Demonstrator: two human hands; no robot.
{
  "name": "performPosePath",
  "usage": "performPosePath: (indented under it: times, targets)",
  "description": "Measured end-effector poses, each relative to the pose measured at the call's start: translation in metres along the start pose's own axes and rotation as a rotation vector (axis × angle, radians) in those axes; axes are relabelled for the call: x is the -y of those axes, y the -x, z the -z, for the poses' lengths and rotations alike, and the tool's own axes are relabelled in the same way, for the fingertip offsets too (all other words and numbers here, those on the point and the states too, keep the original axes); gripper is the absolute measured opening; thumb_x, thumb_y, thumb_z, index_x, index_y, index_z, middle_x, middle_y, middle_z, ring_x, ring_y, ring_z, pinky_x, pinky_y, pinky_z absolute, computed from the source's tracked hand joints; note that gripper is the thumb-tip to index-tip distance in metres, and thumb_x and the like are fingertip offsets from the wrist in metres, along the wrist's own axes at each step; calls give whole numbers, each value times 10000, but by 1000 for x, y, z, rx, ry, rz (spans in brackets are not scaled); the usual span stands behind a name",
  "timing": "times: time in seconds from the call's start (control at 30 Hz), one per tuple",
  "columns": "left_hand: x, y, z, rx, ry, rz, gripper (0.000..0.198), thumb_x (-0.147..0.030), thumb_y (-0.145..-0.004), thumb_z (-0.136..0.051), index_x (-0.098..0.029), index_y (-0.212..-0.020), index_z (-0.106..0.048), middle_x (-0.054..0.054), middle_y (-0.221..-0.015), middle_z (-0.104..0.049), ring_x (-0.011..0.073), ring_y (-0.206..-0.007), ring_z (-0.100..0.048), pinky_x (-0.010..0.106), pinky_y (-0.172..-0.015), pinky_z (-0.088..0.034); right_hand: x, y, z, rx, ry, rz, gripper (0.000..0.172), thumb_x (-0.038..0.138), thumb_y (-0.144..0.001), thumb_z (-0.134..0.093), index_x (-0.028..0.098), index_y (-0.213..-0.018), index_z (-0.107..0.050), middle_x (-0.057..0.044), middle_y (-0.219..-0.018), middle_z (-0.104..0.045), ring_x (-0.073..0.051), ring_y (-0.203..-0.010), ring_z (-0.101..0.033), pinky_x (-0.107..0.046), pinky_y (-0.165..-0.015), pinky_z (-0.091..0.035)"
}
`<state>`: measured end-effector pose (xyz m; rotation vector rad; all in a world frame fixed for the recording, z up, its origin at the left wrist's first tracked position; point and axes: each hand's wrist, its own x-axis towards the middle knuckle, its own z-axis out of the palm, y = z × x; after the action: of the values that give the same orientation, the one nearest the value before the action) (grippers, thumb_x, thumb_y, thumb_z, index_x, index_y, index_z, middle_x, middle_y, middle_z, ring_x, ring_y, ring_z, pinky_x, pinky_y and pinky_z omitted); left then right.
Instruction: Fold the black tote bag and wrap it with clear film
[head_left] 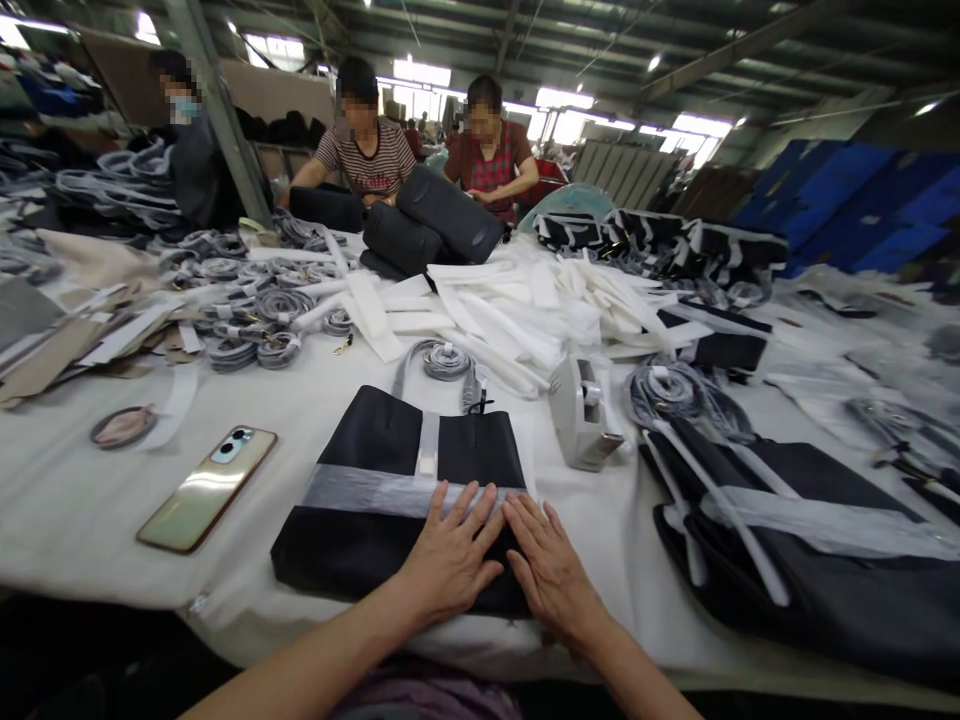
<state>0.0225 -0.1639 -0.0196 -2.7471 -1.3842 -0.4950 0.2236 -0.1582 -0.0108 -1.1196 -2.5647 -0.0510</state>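
A black handbag [345, 560] lies flat in front of me on the white-covered table [90, 530]. Around its middle runs a translucent wrapping band [360, 490], and a grey strip [429, 440] goes down its upper half. A coiled grey strap [448, 362] is joined at its top edge. My left hand [456, 555] rests on the bag with fingers spread, the tips on the band. Beside it, my right hand [547, 560] lies flat over the bag's right edge, fingers stretched out. The fingertips of both hands nearly meet.
A phone [208, 488] and a round ring-like item [123, 426] lie left. A tape dispenser [586, 412] stands behind right, near more wrapped black bags [832, 560]. White foam strips [510, 310] and coiled straps [277, 305] pile up behind. Co-workers [367, 150] stand across the table.
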Motion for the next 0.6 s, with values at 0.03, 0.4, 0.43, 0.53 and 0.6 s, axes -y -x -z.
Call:
performPosePath:
  times: [0.03, 0.4, 0.43, 0.53, 0.6]
  targets:
    - [0, 0, 0, -10, -4, -2, 635, -523, -967, -274, -222, -1515, -162, 63, -1576, -209, 306, -1410, -214, 580, -1130, -8, 1, 2, -2, 1, -29, -19, 576, 172, -930, -393, 135, -1485, -244, -133, -1460, -426, -263, -1395, -307, -540, -1113, -315]
    - [0, 3, -13, -100, 7, -3, 607, -525, -957, -329, -265, -1498, -235, 51, -1554, -278, 302, -1389, -267, 560, -1130, 19, -126, -41, 73, -545, -439, -1128, 517, 543, -826, -507, 114, -1059, -677, -130, -1062, -706, -285, -1006, -622, -355, -840, -474]
    - [0, 3, -12, -102, 7, -2, 606, -522, -957, -330, -268, -1499, -232, 49, -1554, -279, 298, -1390, -267, 555, -1132, 24, -143, -47, 76, -522, -453, -1163, 501, 538, -805, -531, 112, -1013, -692, -132, -1036, -711, -286, -999, -619, -343, -810, -472]
    - [0, 3, -10, -116, 5, -2, 606, -514, -957, -342, -277, -1501, -219, 44, -1552, -285, 287, -1391, -271, 543, -1139, 26, -177, -65, 78, -402, -523, -1267, 407, 511, -748, -601, 122, -761, -720, -129, -856, -724, -281, -886, -628, -334, -714, -454]
    - [1, 3, -9, -125, 5, -1, 609, -513, -955, -349, -279, -1501, -215, 42, -1550, -291, 284, -1393, -272, 538, -1142, 18, -186, -75, 76, -318, -566, -1336, 384, 489, -743, -618, 126, -653, -702, -115, -740, -703, -263, -781, -623, -347, -668, -441]
